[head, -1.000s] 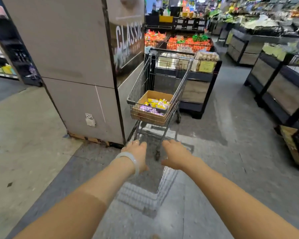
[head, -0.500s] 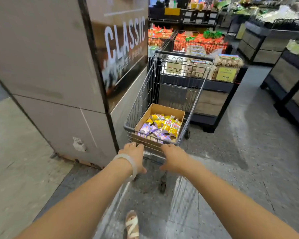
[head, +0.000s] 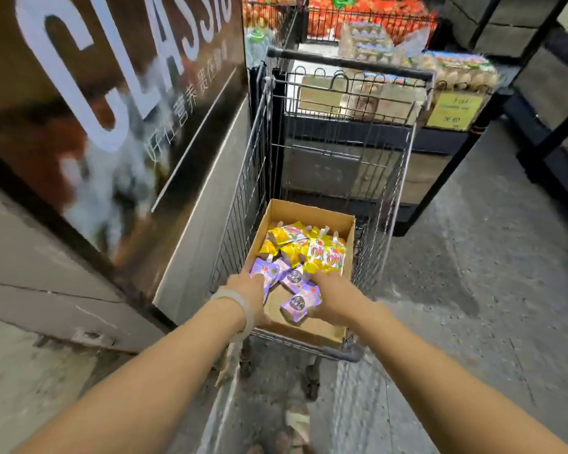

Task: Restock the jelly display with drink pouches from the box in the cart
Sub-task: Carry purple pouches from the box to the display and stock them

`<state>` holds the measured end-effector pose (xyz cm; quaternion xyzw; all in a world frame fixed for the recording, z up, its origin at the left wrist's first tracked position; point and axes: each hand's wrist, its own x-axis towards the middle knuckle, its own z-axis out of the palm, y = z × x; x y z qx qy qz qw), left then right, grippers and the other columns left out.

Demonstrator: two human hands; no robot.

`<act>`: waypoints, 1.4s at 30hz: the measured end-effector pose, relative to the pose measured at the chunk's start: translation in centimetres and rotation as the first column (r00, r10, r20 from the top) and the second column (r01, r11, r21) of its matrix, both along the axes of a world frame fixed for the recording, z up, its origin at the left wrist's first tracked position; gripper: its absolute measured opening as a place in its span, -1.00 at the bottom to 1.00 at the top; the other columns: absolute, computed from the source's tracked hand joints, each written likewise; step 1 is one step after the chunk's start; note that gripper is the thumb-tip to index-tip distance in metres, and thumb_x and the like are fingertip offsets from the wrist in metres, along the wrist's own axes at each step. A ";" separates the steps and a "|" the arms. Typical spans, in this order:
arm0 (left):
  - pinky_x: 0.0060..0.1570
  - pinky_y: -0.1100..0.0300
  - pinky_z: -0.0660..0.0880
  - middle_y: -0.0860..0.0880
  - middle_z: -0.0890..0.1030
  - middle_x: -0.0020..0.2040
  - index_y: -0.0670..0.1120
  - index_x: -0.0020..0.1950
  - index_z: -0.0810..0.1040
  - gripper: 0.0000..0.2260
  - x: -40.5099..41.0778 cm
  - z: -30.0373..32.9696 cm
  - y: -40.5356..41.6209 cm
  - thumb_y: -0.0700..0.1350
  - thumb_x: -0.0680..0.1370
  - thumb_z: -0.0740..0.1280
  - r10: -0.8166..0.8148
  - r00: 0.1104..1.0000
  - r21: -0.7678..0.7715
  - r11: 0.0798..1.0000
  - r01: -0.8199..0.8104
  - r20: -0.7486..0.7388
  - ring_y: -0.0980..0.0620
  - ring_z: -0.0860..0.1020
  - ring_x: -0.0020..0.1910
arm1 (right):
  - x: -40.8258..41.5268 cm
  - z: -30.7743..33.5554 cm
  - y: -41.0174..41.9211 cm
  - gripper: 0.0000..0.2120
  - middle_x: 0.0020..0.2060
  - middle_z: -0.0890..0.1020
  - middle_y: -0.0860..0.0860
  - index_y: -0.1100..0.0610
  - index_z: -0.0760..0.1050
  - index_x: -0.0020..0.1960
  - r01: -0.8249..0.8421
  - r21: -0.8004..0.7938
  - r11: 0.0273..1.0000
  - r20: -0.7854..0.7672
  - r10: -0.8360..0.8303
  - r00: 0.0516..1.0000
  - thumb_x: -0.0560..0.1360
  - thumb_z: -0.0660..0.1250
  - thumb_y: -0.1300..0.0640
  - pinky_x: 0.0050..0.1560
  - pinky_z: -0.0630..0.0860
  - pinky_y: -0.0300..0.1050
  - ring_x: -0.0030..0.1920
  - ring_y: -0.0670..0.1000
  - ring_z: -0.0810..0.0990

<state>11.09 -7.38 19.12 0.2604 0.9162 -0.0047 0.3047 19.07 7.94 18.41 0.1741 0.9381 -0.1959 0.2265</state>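
Two hands: both reach into the box [head: 312, 329] at the near end of the cart [head: 335, 152], lower centre of the frame.
Left hand [head: 248, 291]: it lies at the box's left edge with its fingers on a purple pouch [head: 265, 271]; whether the grip has closed round the pouch or only touches it cannot be told, since the fingers are hidden behind the hand.
Right hand [head: 330, 294]: it sits among the pouches at the middle of the box, touching another purple pouch [head: 299, 304]; its fingers are out of sight too, so its grip cannot be told either.
Drink pouches: yellow pouches [head: 304, 247] fill the far half of the box and purple ones lie nearer the hands; bare cardboard floor shows at the near end.
Jelly display: not identifiable with certainty; produce stands [head: 368, 31] and a yellow price sign [head: 454, 108] fill the upper right, past the cart's far end.
Surroundings: a large pillar with a "CLASSIC" sign [head: 112, 77] fills the upper left, just beside the cart.
Done so far: judging by the scene, the cart stands near the stands and the hands have reached the stock.
Left to do: nearly everything; no pouch is lifted clear of the box, none is seen on any shelf, and many pouches wait in the box.
Step in hand: most likely gathering the first purple pouches to carry to the display.
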 end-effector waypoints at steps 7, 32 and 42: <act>0.32 0.07 0.38 -0.12 0.33 0.39 -0.08 0.41 0.26 -0.37 -8.1 -11.3 4.8 0.11 0.44 0.40 0.126 0.985 -0.084 0.990 -0.117 0.115 -0.13 0.35 0.35 | -8.4 -12.0 4.2 -0.44 0.27 0.47 0.16 0.18 0.27 0.37 0.122 -0.103 0.987 0.184 -0.102 0.978 0.45 0.37 0.06 0.13 0.49 -0.01 0.24 0.20 0.48; 0.18 0.05 0.38 -0.17 0.45 0.30 -0.12 0.40 0.31 -0.36 -12.6 -31.7 10.5 0.01 0.40 0.46 0.867 0.419 -0.164 0.471 -0.867 0.271 -0.16 0.39 0.29 | -10.7 -34.1 4.6 -0.28 0.14 0.58 0.20 0.25 0.42 0.22 0.983 -0.182 -0.012 0.398 -0.915 0.062 0.13 0.58 0.10 0.16 0.53 0.09 0.12 0.21 0.58; -0.20 0.10 0.40 -0.15 0.55 -0.11 -0.27 0.19 0.49 -0.66 -11.1 -29.5 10.0 -0.12 0.49 0.40 0.840 0.147 -0.274 0.329 -0.904 0.522 -0.07 0.47 -0.13 | -8.2 -31.6 3.8 -0.84 -0.24 0.60 0.17 0.22 0.50 -0.13 0.918 -0.350 -0.185 0.628 -0.774 0.084 0.36 0.44 0.37 -0.54 0.39 -0.26 -0.40 0.04 0.51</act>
